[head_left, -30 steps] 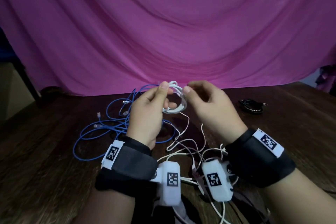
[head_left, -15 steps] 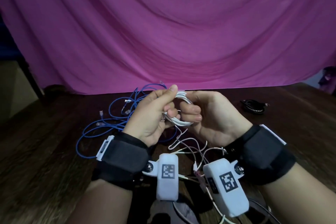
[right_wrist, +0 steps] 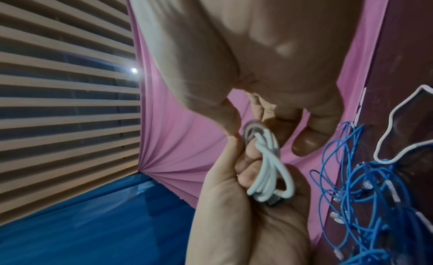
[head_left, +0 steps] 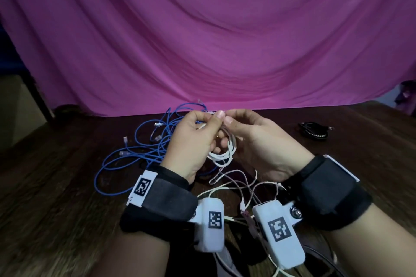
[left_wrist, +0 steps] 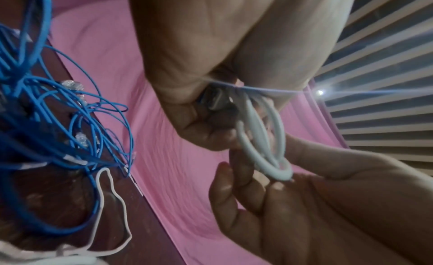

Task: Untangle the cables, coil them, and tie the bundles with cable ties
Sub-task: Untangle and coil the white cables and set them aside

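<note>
A small white cable coil [head_left: 225,153] hangs between both hands above the wooden table [head_left: 56,186]. My left hand [head_left: 202,132] grips its upper part, thumb on top; the left wrist view shows the coil [left_wrist: 264,144] and a metal plug under the left palm. My right hand [head_left: 243,128] pinches the top of the coil beside the left thumb, its fingers curled under the loops. In the right wrist view the coil [right_wrist: 269,169] lies across the left hand's fingers [right_wrist: 248,174]. A tangle of blue cables [head_left: 144,150] lies on the table to the left.
Loose thin white and pinkish cables [head_left: 238,184] sprawl on the table below the hands and run under the wrists. A black coiled cable [head_left: 315,132] lies at the far right. A pink cloth [head_left: 202,40] hangs behind the table.
Both hands kept the white coil and turned it. The right hand's fingers shifted from wrapping its side to pinching its top, so the thumbs now meet and the loops hang lower.
</note>
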The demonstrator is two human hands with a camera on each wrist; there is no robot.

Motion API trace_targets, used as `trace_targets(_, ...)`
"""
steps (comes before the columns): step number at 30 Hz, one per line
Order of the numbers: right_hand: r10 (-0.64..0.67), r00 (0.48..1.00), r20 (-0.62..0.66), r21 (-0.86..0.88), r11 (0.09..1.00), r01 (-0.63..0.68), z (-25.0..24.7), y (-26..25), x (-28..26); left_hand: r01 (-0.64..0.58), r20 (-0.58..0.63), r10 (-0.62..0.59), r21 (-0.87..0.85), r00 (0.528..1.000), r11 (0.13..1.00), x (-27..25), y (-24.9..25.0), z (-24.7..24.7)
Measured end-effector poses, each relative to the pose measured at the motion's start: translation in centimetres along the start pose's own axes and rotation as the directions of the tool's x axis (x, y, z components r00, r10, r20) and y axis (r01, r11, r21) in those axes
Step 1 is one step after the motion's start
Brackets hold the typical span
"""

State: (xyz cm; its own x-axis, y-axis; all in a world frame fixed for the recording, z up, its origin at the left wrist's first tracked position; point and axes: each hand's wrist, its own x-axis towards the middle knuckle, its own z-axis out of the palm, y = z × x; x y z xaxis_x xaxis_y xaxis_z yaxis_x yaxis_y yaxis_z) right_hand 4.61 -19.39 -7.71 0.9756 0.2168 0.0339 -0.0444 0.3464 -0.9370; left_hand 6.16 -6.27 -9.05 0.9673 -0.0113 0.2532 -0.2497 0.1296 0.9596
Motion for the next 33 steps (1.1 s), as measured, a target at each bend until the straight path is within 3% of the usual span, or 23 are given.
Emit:
trace_targets(4, 0.09, 0.983, 0.161, 0.073, 0.992, -0.103, 0.1, -0.6, -0.3, 0.134, 0.093, -0.125, -0.092, 0.988, 0.987, 0.2, 0.0, -0.5)
trace_targets(7, 0.14, 0.946, 0.294, 0.132, 0.974, -0.186, -0.1, -1.4, -0.5, 0.281, 0.216, -0.232, -0.232, 0.948, 0.931, 0.6, 0.4, -1.1)
trace_targets(11, 0.115, 0.974, 0.195, 0.146, 0.979, -0.145, 0.0, -0.8, -0.2, 0.392, 0.316, -0.295, -0.311, 0.902, 0.866, 0.5, 0.7, -0.8)
trace_targets(13, 0.048, 0.994, 0.094, 0.17, 0.983, -0.064, -0.1, -0.5, 0.2, 0.349, 0.298, -0.255, -0.324, 0.92, 0.879, 0.2, 0.8, -0.6)
trace_targets(16, -0.053, 0.996, -0.071, 0.205, 0.976, 0.067, -0.6, 0.0, 1.2, 0.178, 0.218, -0.125, -0.243, 0.968, 0.954, -0.4, 0.6, 0.3)
trace_targets(19, -0.133, 0.965, -0.225, 0.184, 0.967, 0.176, -1.3, 0.3, 1.8, 0.017, 0.071, -0.015, -0.04, 0.997, 0.999, -0.8, -0.3, 1.2)
trace_targets(21, -0.187, 0.945, -0.269, 0.179, 0.954, 0.24, -1.5, 0.4, 1.9, -0.002, -0.059, 0.005, 0.055, 0.998, 0.998, -1.0, -0.9, 1.7)
trace_targets(23, -0.238, 0.933, -0.272, 0.186, 0.938, 0.293, -1.5, 0.3, 2.0, 0.057, -0.135, -0.05, 0.05, 0.99, 0.997, -0.9, -1.2, 2.1)
trace_targets(26, -0.278, 0.925, -0.26, 0.197, 0.922, 0.333, -1.4, 0.4, 1.9, 0.145, -0.03, -0.146, -0.04, 0.989, 0.989, -1.1, -1.4, 2.4)
trace_targets(30, -0.282, 0.943, -0.176, 0.231, 0.92, 0.318, -1.7, 0.5, 2.1, 0.08, -0.059, -0.089, -0.151, 0.994, 0.985, -1.1, -0.7, 2.5)
trace_targets(33, -0.265, 0.96, -0.087, 0.138, 0.952, 0.275, -1.9, 0.8, 2.3, 0.017, -0.129, -0.045, -0.211, 0.991, 0.977, -0.7, -0.6, 2.2)
